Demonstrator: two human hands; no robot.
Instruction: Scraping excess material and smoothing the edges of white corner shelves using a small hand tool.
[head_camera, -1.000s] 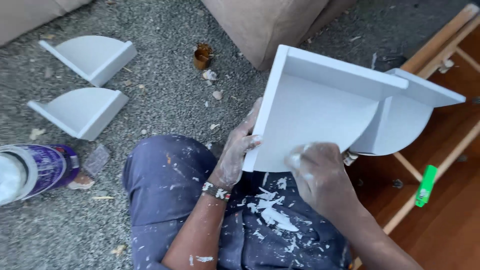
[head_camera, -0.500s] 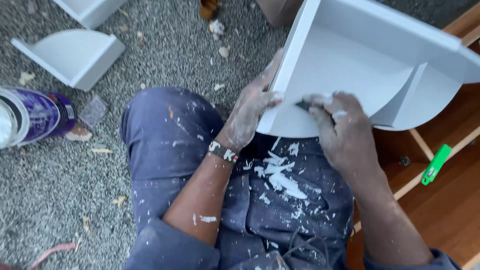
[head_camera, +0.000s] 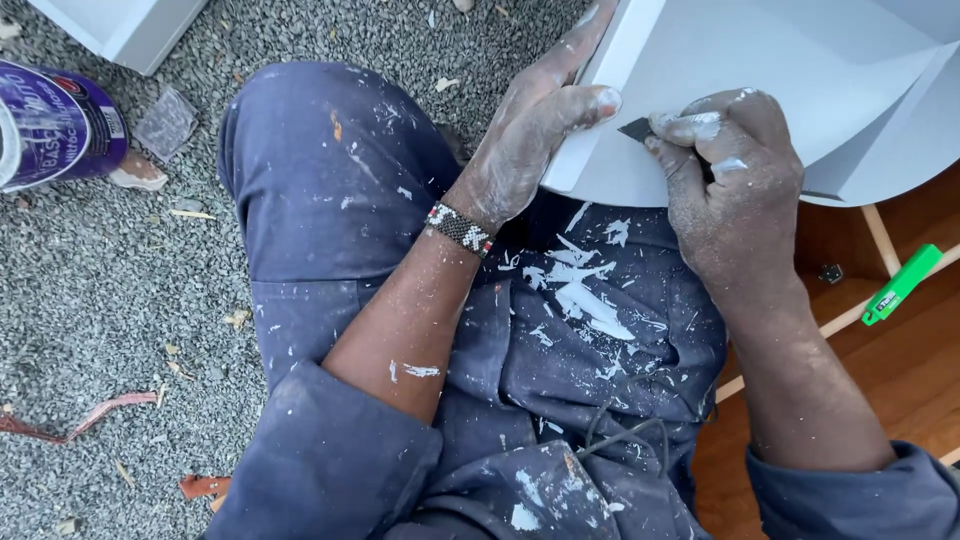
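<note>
1. Head view: white corner shelf (head_camera: 780, 70) propped over the lap, upper right, above paint-flecked blue overalls (head_camera: 400, 260).
2. Left hand (head_camera: 530, 150) clasping the shelf's left edge, fingers curled round it.
3. Right hand (head_camera: 730, 190) closed on a small dark blade (head_camera: 637, 128), pressed to the white face.
4. Purple can (head_camera: 55, 125) lying on gravel, far left; green tool (head_camera: 902, 284) on wood, right.

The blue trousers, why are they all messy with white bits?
White flakes and smears lie scattered over the blue trousers, just below the white corner shelf. The right hand presses a small dark blade to the shelf; the left hand steadies its edge.
</note>
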